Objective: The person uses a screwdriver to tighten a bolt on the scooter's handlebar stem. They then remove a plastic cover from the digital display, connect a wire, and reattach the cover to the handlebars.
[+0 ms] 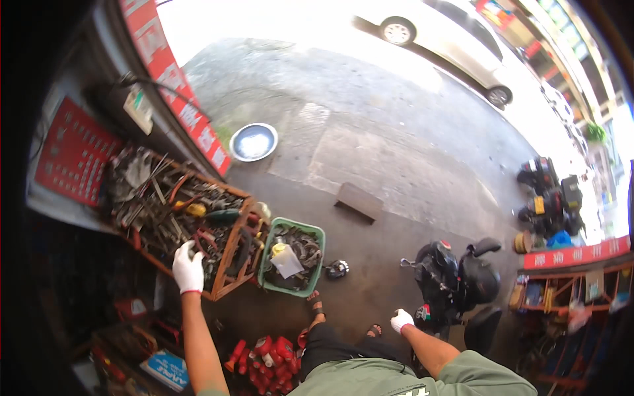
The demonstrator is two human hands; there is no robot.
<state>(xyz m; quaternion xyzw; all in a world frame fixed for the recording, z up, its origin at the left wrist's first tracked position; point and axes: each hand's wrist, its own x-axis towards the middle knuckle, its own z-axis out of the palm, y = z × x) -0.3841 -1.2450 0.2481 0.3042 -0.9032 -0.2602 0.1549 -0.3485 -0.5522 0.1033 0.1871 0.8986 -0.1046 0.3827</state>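
Note:
My left hand (189,269), in a white glove with greyish fingertips, is at the near edge of a wooden tool tray (228,256). Its fingers are curled in among the tools, and anything between them is too small to make out. Pliers, screwdrivers and other hand tools (165,204) lie heaped in the tray. Low on the right, my right hand (401,321), also gloved in white, is closed in a loose fist with nothing visible in it. It is nearest to a black scooter (439,280) and appears apart from it.
A green basket (323,245) of metal parts stands right of the tray, with a round metal part (337,269) beside it. Red bottle-like items (267,363) lie by my legs. Farther off are a brown block (359,201), a metal basin (254,142), parked motorcycles (551,198) and a white car (449,46).

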